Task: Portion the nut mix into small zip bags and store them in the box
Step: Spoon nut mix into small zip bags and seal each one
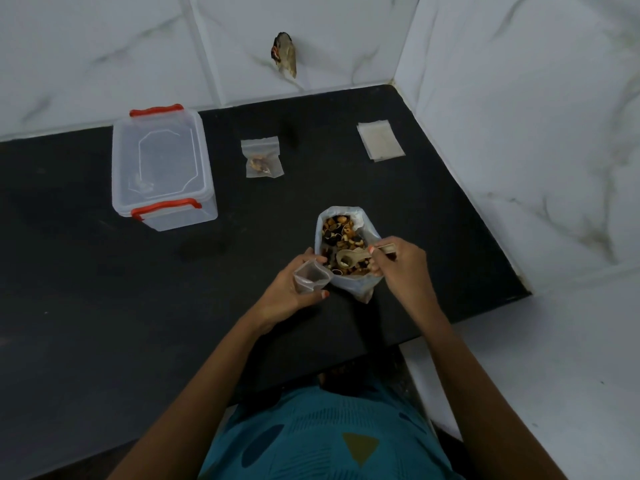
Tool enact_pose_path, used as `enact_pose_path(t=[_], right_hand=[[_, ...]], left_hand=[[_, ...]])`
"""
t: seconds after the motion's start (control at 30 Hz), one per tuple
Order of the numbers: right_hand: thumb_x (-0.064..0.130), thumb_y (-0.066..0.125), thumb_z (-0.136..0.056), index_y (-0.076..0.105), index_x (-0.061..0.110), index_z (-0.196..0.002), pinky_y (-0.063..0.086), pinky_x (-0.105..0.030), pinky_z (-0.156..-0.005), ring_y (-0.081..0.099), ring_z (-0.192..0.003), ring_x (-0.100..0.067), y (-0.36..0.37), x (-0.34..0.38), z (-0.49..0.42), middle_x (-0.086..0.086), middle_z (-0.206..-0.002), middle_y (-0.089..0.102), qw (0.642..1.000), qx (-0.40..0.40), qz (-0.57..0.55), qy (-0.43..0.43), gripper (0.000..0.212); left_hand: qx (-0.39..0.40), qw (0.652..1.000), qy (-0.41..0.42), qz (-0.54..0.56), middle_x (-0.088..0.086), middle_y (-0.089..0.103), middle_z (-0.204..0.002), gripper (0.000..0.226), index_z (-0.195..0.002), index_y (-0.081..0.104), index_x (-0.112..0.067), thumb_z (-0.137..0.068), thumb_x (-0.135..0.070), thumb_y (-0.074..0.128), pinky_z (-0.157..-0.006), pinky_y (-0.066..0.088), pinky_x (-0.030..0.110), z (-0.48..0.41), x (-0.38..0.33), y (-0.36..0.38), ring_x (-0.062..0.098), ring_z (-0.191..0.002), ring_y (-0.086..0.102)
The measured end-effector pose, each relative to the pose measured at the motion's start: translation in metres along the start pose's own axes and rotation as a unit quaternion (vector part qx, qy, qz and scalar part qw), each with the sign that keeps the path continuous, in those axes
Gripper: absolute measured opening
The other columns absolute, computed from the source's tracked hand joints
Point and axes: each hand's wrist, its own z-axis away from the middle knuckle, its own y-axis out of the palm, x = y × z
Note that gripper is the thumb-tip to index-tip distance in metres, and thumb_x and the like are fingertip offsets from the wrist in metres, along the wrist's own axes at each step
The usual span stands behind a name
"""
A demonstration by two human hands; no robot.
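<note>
A large clear bag of nut mix (341,233) stands with its mouth wide on the black counter (86,271). My right hand (401,268) grips a pale wooden spoon (349,258) whose bowl is dipped into the nuts. Just left of the big bag, my left hand (294,292) holds a small empty zip bag (310,277) with its mouth spread. A filled small zip bag (262,157) lies farther back. The clear plastic box (161,168) with red clips stands at the back left with its lid on.
A stack of flat empty zip bags (381,141) lies at the back right near the wall corner. White marble-look tiled walls border the counter at the back and right. A broken hole (284,54) shows in the back wall.
</note>
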Motion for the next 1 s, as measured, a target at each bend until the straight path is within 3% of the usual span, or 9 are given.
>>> enact_pose_path(t=[0.07, 0.23, 0.47, 0.73, 1.0], right_hand=[[0.008, 0.055, -0.09, 0.062, 0.006, -0.101, 0.047, -0.012, -0.056, 0.056, -0.064, -0.002, 0.001, 0.003, 0.004, 0.003, -0.075, 0.059, 1.0, 0.004, 0.016, -0.006, 0.013], [0.008, 0.053, -0.091, 0.062, 0.002, -0.108, 0.048, -0.02, -0.068, 0.059, -0.08, -0.013, 0.005, 0.004, 0.013, -0.008, -0.091, 0.062, 0.999, 0.003, 0.028, -0.019, 0.02], [0.008, 0.055, -0.091, 0.063, 0.004, -0.094, 0.048, -0.012, -0.053, 0.057, -0.054, -0.003, 0.008, -0.002, 0.009, 0.0, -0.064, 0.06, 0.995, -0.021, -0.078, 0.064, 0.01], [0.008, 0.055, -0.09, 0.061, 0.01, -0.088, 0.049, -0.015, -0.057, 0.058, -0.056, -0.004, 0.007, -0.009, 0.015, 0.001, -0.065, 0.061, 0.989, -0.038, -0.118, 0.084, 0.007], [0.007, 0.056, -0.09, 0.062, 0.004, -0.089, 0.048, -0.011, -0.05, 0.058, -0.056, -0.005, -0.002, -0.012, 0.015, -0.004, -0.067, 0.062, 0.968, -0.054, -0.201, 0.143, 0.007]], left_hand=[[0.008, 1.0, -0.003, -0.004, -0.021, 0.045, -0.124, 0.048, -0.112, 0.053, -0.03, -0.078, 0.001, 0.067, -0.105, 0.036, 0.027, 0.004, 0.0, 0.0, 0.003, -0.126, 0.04], [0.013, 1.0, -0.005, -0.006, -0.008, 0.055, -0.116, 0.044, -0.11, 0.055, -0.028, -0.079, 0.001, 0.066, -0.086, 0.048, 0.02, 0.011, 0.003, 0.003, 0.004, -0.109, 0.055], [0.014, 1.0, -0.004, -0.001, -0.008, 0.057, -0.113, 0.043, -0.109, 0.056, -0.029, -0.079, 0.001, 0.065, -0.089, 0.047, 0.022, 0.01, 0.001, 0.005, 0.003, -0.104, 0.056], [0.02, 1.0, 0.004, -0.001, -0.011, 0.056, -0.112, 0.043, -0.108, 0.055, -0.027, -0.079, 0.003, 0.065, -0.086, 0.047, 0.014, 0.01, 0.0, 0.006, -0.008, -0.098, 0.056], [0.029, 0.999, -0.003, -0.016, -0.011, 0.054, -0.117, 0.045, -0.112, 0.054, -0.029, -0.08, 0.001, 0.066, -0.084, 0.045, 0.013, 0.011, -0.001, 0.003, -0.002, -0.106, 0.054]])
